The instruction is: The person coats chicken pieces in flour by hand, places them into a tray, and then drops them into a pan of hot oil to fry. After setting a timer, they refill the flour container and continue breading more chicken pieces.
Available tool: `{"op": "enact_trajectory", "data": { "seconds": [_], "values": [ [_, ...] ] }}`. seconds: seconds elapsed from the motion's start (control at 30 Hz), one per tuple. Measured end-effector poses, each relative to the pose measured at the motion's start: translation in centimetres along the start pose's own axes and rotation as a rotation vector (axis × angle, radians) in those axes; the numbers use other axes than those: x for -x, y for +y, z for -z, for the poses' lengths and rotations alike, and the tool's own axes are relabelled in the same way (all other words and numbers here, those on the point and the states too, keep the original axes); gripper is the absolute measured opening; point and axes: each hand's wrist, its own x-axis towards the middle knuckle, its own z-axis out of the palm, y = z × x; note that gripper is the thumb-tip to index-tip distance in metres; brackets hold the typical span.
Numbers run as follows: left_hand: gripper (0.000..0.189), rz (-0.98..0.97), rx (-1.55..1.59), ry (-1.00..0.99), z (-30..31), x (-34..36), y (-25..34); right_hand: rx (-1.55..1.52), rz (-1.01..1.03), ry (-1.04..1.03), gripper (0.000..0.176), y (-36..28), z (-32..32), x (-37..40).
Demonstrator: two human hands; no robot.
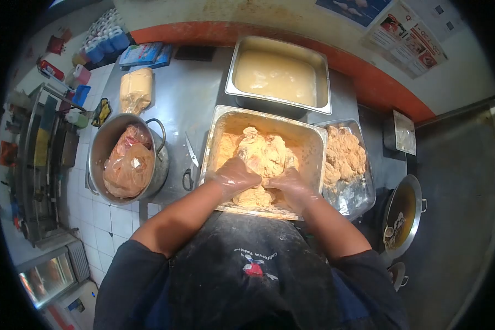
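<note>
My left hand (236, 177) and my right hand (290, 187), both in clear plastic gloves, are inside a deep metal pan (208, 157). Between them is a large flour-coated piece of chicken (264, 153). The fingers of both hands are closed on its near end, with the fingertips partly buried in coating. Orange-tinted breading flour (225, 147) lines the pan, and a lump of it (254, 197) lies just below my hands. To the right, a tray (349, 199) holds several breaded chicken pieces (344, 154).
Behind the pan stands a metal container (231, 82) of cloudy liquid. On the left are scissors (191, 151), a pot (93, 159) with bagged raw meat (129, 165), and a bag of tan powder (136, 88). A wide pan of oil (404, 212) sits at the right.
</note>
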Motion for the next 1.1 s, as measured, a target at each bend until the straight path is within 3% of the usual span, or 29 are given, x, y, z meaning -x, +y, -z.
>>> {"op": "enact_trajectory", "data": {
  "seconds": [0.03, 0.07, 0.1, 0.17, 0.2, 0.23, 0.27, 0.3, 0.33, 0.43, 0.5, 0.63, 0.67, 0.73, 0.77, 0.8, 0.83, 0.9, 0.93, 0.97, 1.03, 1.07, 1.1],
  "values": [
    [0.085, -0.015, 0.009, -0.003, 0.7, 0.6, 0.3, -0.053, 0.002, -0.089, 0.053, -0.1, 0.3, 0.3],
    [0.079, -0.028, 0.018, -0.010, 1.0, 1.1, 0.3, -0.056, -0.002, -0.088, 0.053, 0.2, 0.2, 0.9],
    [0.079, -0.024, 0.019, -0.015, 1.0, 0.8, -0.5, -0.017, 0.066, 0.067, 0.047, 0.0, -0.4, 2.3],
    [0.095, -0.019, -0.267, 0.266, 0.6, 0.2, -2.3, 0.027, 0.130, 0.218, 0.042, -2.1, -1.8, 5.0],
    [0.095, -0.012, -0.262, 0.266, 0.0, 1.6, -1.3, 0.479, 0.111, 0.265, 0.042, -3.6, -2.6, 6.5],
    [0.106, 0.007, -0.469, 0.307, -0.7, 3.8, 0.9, 0.927, 0.091, 0.307, 0.043, -4.4, -3.0, 7.1],
    [0.119, 0.024, -0.678, 0.344, -1.2, 5.2, 2.5, 0.923, 0.090, 0.307, 0.043, -3.9, -2.9, 6.7],
    [0.139, 0.159, -0.737, 0.097, -0.7, 4.7, 3.4, 1.093, 0.065, 0.161, 0.047, -2.9, -2.6, 5.9],
    [0.139, 0.157, -0.738, 0.097, -1.1, 4.2, 3.2, 1.261, 0.042, 0.011, 0.055, -2.1, -2.2, 5.2],
    [0.126, 0.193, -0.864, -0.010, -2.2, 3.2, 3.2, 1.367, -0.008, -0.110, 0.050, -1.3, -2.6, 2.5],
    [0.126, 0.231, -0.964, -0.032, -1.9, 3.5, 4.6, 1.306, 0.056, -0.142, 0.053, 2.4, -2.2, -1.5],
    [0.124, 0.178, -0.942, -0.033, -2.4, 0.0, 1.6, 1.287, 0.123, -0.225, 0.057, -1.1, -5.3, 0.4],
    [0.123, 0.174, -0.778, 0.060, -2.1, -0.5, 0.9, 1.301, 0.127, -0.242, 0.056, -1.4, -5.6, 0.5],
    [0.123, 0.173, -0.613, 0.158, -1.0, 0.5, 0.4, 0.697, -0.018, -0.099, 0.065, 1.0, -5.2, -1.4],
    [0.117, 0.132, -0.355, 0.136, -0.3, 1.6, 0.6, 0.700, -0.012, -0.100, 0.065, 1.6, -5.1, -1.4],
    [0.111, 0.087, -0.099, 0.113, 0.4, 2.3, 0.6, 0.562, 0.099, -0.079, 0.069, 1.5, -5.2, -0.7],
    [0.111, 0.085, -0.102, 0.117, 0.4, 2.2, -0.6, 0.420, 0.207, -0.059, 0.074, 1.4, -5.3, 0.3],
    [0.098, -0.266, 0.350, 0.126, -0.2, 1.6, -3.4, 0.129, 0.408, -0.021, 0.086, 0.9, -5.5, 2.3],
    [0.098, -0.261, 0.349, 0.127, 0.7, 3.0, -2.2, -0.020, 0.502, -0.002, 0.093, 0.5, -5.6, 3.2],
    [0.092, -0.200, 0.276, 0.104, 1.8, 4.8, -1.0, -0.019, 0.497, -0.008, 0.093, -0.6, -4.9, 4.1],
    [0.086, -0.144, 0.206, 0.088, 2.5, 5.5, -0.2, 0.735, 0.593, 0.228, 0.108, -4.0, -2.6, 5.1],
    [0.082, -0.118, 0.000, 0.154, 2.2, 4.6, -0.6, 0.735, 0.595, 0.228, 0.108, -4.7, -2.2, 4.7],
    [0.081, -0.091, -0.205, 0.219, 1.8, 3.8, -0.8, 0.736, 0.394, 0.339, 0.106, -5.5, -1.8, 4.2]
  ]
}}
